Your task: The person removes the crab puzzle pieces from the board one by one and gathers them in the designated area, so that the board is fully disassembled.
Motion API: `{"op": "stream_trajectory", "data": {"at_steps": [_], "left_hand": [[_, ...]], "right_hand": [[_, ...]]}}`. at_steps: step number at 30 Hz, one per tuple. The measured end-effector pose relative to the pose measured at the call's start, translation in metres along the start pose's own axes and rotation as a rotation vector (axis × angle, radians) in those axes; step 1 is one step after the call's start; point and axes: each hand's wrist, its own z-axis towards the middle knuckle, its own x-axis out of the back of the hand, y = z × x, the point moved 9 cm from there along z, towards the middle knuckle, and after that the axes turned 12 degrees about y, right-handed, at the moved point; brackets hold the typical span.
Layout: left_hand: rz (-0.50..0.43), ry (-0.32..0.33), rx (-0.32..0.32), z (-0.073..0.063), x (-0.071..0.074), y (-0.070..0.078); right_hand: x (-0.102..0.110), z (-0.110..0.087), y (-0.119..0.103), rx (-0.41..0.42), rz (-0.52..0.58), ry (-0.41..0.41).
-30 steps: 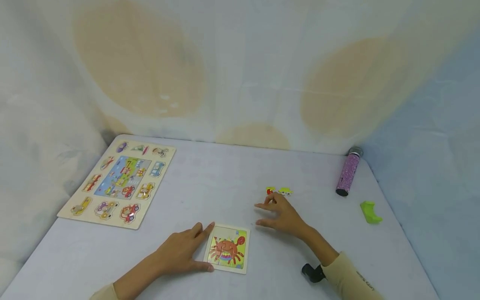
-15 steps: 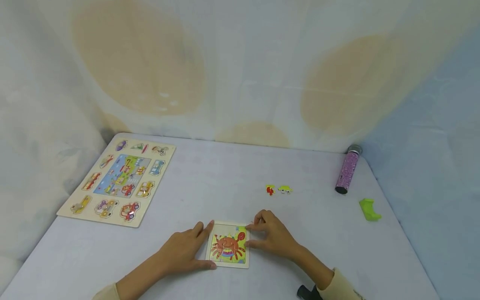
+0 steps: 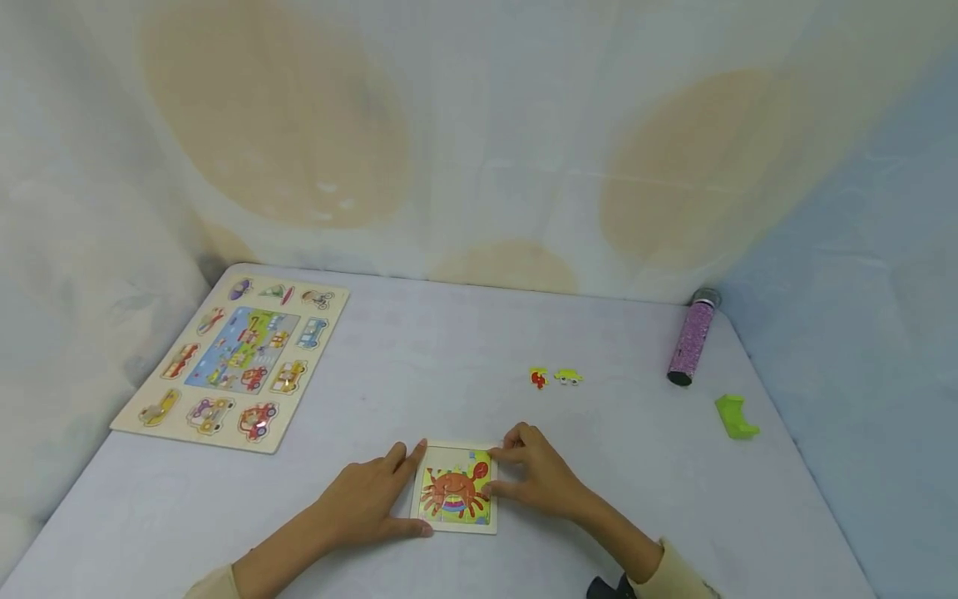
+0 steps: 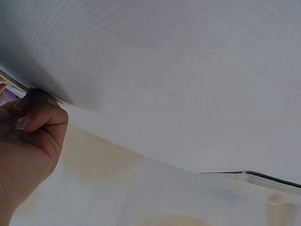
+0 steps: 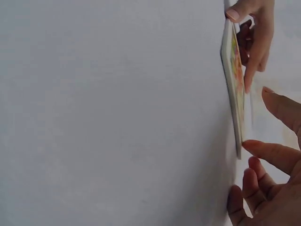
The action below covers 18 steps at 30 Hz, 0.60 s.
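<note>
A small square crab puzzle board [image 3: 467, 529] lies flat near the front of the table; its upper left part shows bare backing. My left hand [image 3: 365, 499] steadies it, a straight index finger at the upper left corner and the thumb at the lower left corner. The other fingers fold under in the left wrist view. At the opposite edge is my right hand [image 3: 545, 476]. Its index finger [image 5: 270, 151] touches the board's corner in the right wrist view, while the thumb [image 5: 282, 107] stands apart, with nothing held between. Two loose puzzle pieces, one red and yellow [image 3: 538, 378], one yellow-green [image 3: 569, 377], lie beyond the board.
A large wooden vehicle puzzle [image 3: 299, 416] lies at the back left. To the right are a glittery purple cylinder [image 3: 692, 343] and a green curved block [image 3: 736, 418]. A black object [image 3: 608, 589] shows by the right sleeve. Curtains [image 3: 479, 150] enclose the table.
My right hand has drawn back from beside the two loose pieces to the puzzle board's right edge. The left hand stays at the left edge.
</note>
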Motion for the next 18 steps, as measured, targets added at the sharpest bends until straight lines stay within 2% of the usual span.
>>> {"op": "stream_trajectory", "data": {"at_steps": [4, 9, 18], "left_hand": [[0.005, 0.004, -0.003, 0.000, 0.000, 0.000], [0.003, 0.004, -0.001, 0.000, 0.000, 0.000], [-0.001, 0.015, -0.010, -0.001, 0.000, 0.000]], "right_hand": [[-0.001, -0.002, 0.008, -0.048, 0.097, 0.034], [0.002, -0.006, 0.007, -0.035, 0.171, 0.085], [0.011, -0.011, 0.011, -0.009, 0.153, 0.201]]}}
